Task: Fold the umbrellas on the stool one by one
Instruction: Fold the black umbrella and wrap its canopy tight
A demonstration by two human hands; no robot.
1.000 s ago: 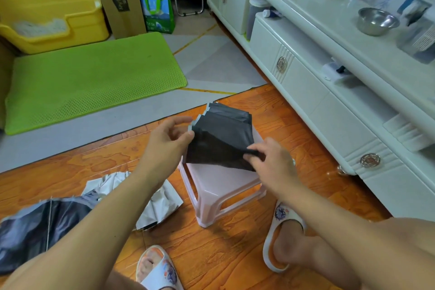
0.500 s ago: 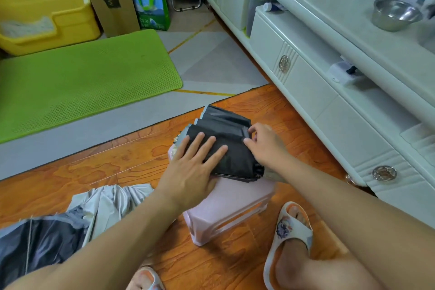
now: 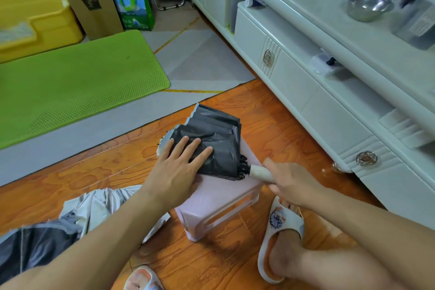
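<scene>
Left hand [image 3: 175,169] presses flat, fingers straight, on the black umbrella [image 3: 216,146] atop the pink stool [image 3: 219,202], while right hand [image 3: 290,182] curls around its pale handle [image 3: 259,173].

A black umbrella [image 3: 211,141] lies folded flat on the pink stool [image 3: 219,200], which stands on the orange wooden floor [image 3: 106,172]. The left hand [image 3: 179,169] presses on the canopy with straight, spread fingers. The right hand [image 3: 292,183] grips the umbrella's pale handle [image 3: 259,173], which sticks out past the stool's right edge. A second umbrella [image 3: 70,223], silver and dark, lies crumpled on the floor to the left. A green mat [image 3: 70,82] lies beyond, beside a yellow bin [image 3: 35,19]. A steel bowl [image 3: 369,4] sits on the white cabinet [image 3: 306,73] at right
</scene>
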